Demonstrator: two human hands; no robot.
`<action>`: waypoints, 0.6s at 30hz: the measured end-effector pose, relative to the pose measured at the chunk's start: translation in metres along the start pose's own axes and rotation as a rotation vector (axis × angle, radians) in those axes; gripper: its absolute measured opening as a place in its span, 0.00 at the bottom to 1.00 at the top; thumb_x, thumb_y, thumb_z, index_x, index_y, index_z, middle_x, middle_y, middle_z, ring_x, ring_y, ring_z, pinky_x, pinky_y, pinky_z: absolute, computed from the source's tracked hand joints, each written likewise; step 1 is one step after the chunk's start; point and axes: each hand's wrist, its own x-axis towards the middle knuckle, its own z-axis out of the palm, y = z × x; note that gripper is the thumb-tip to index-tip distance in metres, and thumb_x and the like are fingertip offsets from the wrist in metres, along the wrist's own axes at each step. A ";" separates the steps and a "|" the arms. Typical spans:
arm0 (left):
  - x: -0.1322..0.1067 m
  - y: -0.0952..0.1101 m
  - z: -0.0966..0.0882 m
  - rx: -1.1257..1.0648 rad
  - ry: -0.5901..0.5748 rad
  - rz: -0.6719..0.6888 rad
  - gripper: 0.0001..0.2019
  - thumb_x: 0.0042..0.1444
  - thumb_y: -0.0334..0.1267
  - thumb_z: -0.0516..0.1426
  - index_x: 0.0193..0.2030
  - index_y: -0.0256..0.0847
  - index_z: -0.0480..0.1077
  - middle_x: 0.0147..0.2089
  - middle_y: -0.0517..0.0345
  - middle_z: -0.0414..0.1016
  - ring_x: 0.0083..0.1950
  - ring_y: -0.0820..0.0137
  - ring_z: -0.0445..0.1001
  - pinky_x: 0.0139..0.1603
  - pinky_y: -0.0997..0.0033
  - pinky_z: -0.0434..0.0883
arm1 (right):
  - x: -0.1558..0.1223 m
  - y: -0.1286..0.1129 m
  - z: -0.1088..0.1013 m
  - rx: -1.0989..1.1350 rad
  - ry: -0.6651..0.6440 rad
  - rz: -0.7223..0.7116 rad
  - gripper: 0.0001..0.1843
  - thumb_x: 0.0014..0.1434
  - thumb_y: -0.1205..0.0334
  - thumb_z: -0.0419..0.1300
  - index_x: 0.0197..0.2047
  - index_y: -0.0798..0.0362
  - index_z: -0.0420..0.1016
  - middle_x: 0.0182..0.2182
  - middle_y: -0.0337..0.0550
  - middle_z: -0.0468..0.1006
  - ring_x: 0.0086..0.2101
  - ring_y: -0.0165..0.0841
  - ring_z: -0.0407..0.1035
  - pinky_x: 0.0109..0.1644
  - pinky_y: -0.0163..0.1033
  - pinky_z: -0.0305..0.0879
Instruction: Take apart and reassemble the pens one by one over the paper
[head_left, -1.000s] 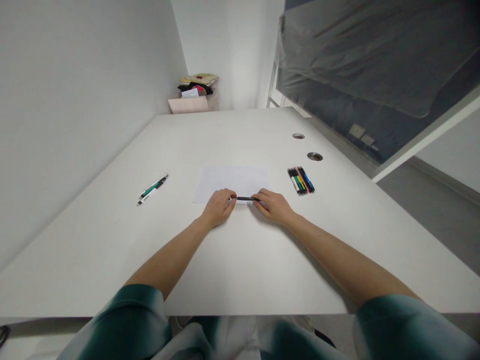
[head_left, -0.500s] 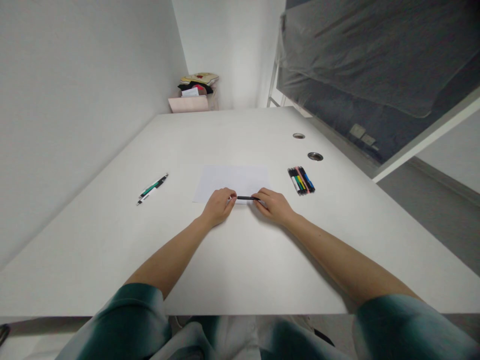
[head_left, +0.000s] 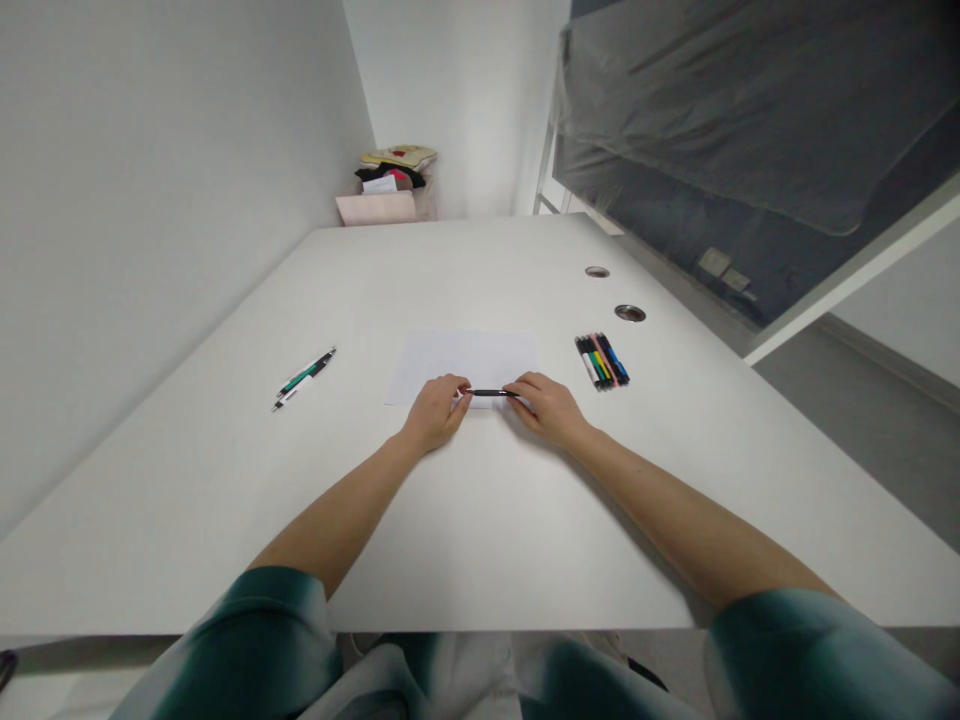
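A black pen point(head_left: 491, 393) lies level between my two hands, above the near edge of a white sheet of paper point(head_left: 465, 352). My left hand point(head_left: 438, 412) pinches the pen's left end between thumb and fingers. At the other end, my right hand point(head_left: 547, 407) is closed on it the same way. Both ends of the pen are partly hidden by the fingertips. Only its dark middle shows.
Several pens and markers point(head_left: 602, 361) lie side by side to the right of the paper. Two or so pens point(head_left: 305, 378) lie at the left. Two round cable holes point(head_left: 630, 313) sit near the right edge of the white table point(head_left: 480, 520). A box point(head_left: 377, 208) stands beyond the far edge.
The pen has shifted very slightly, its middle a touch higher in view. Both hands keep their pinch on its ends.
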 end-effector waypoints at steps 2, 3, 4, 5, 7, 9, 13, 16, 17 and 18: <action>0.000 0.000 0.000 0.002 -0.004 -0.002 0.09 0.64 0.39 0.49 0.44 0.39 0.67 0.40 0.51 0.74 0.42 0.64 0.72 0.48 0.59 0.67 | 0.000 0.000 0.000 0.007 -0.009 0.007 0.14 0.65 0.61 0.52 0.48 0.53 0.77 0.38 0.51 0.77 0.38 0.39 0.70 0.40 0.42 0.66; 0.000 0.001 -0.001 0.007 -0.013 0.000 0.09 0.64 0.39 0.49 0.43 0.39 0.68 0.40 0.51 0.74 0.42 0.64 0.72 0.48 0.59 0.67 | 0.000 0.000 0.000 0.009 -0.012 0.010 0.14 0.65 0.61 0.53 0.48 0.52 0.77 0.38 0.50 0.77 0.39 0.39 0.70 0.40 0.42 0.66; 0.000 0.001 -0.001 0.013 -0.021 0.001 0.09 0.64 0.39 0.49 0.43 0.39 0.68 0.40 0.51 0.74 0.42 0.64 0.72 0.47 0.59 0.67 | 0.000 0.000 0.000 0.009 -0.011 0.011 0.14 0.65 0.61 0.53 0.48 0.52 0.77 0.38 0.50 0.77 0.39 0.39 0.70 0.40 0.42 0.66; 0.000 0.001 -0.001 0.019 -0.028 0.004 0.09 0.64 0.39 0.49 0.42 0.39 0.68 0.40 0.51 0.74 0.42 0.63 0.72 0.47 0.59 0.67 | 0.000 0.000 0.000 0.006 -0.009 0.011 0.14 0.65 0.61 0.52 0.47 0.52 0.77 0.38 0.50 0.77 0.39 0.39 0.70 0.40 0.42 0.66; 0.000 0.000 -0.002 0.028 -0.037 0.012 0.09 0.64 0.40 0.50 0.42 0.39 0.68 0.39 0.50 0.74 0.42 0.63 0.72 0.47 0.59 0.68 | 0.000 0.000 0.000 -0.004 -0.004 0.006 0.14 0.65 0.61 0.52 0.47 0.53 0.77 0.38 0.51 0.77 0.38 0.39 0.70 0.40 0.42 0.66; 0.000 -0.001 -0.001 0.030 -0.032 0.022 0.10 0.64 0.40 0.50 0.42 0.39 0.69 0.39 0.50 0.75 0.41 0.63 0.72 0.46 0.59 0.68 | 0.000 0.000 0.001 -0.012 0.001 0.001 0.14 0.65 0.61 0.51 0.47 0.53 0.77 0.37 0.51 0.77 0.38 0.38 0.69 0.40 0.42 0.66; 0.000 -0.001 0.000 -0.015 0.030 0.029 0.11 0.64 0.39 0.51 0.45 0.38 0.71 0.38 0.50 0.76 0.41 0.64 0.73 0.47 0.59 0.70 | -0.001 0.001 0.002 -0.004 -0.006 0.005 0.14 0.65 0.61 0.52 0.47 0.53 0.77 0.38 0.51 0.77 0.38 0.39 0.69 0.40 0.42 0.66; 0.000 0.001 0.000 -0.070 0.053 0.034 0.13 0.64 0.37 0.51 0.50 0.40 0.72 0.38 0.51 0.77 0.41 0.65 0.74 0.47 0.60 0.71 | -0.001 0.002 0.002 0.007 -0.022 0.010 0.13 0.65 0.62 0.53 0.47 0.53 0.77 0.38 0.50 0.77 0.38 0.38 0.69 0.40 0.41 0.66; 0.000 0.001 0.000 -0.088 0.055 0.036 0.13 0.63 0.36 0.51 0.51 0.40 0.72 0.38 0.52 0.77 0.41 0.65 0.74 0.47 0.61 0.71 | -0.001 0.002 0.002 0.010 -0.023 0.011 0.13 0.65 0.62 0.53 0.47 0.53 0.77 0.38 0.50 0.77 0.38 0.38 0.69 0.40 0.41 0.66; 0.000 0.002 -0.001 -0.105 0.059 0.035 0.13 0.63 0.36 0.51 0.50 0.40 0.73 0.37 0.51 0.76 0.41 0.66 0.74 0.46 0.61 0.72 | -0.001 0.003 0.002 0.013 -0.021 0.014 0.13 0.65 0.62 0.53 0.47 0.52 0.77 0.38 0.50 0.77 0.38 0.38 0.69 0.40 0.41 0.66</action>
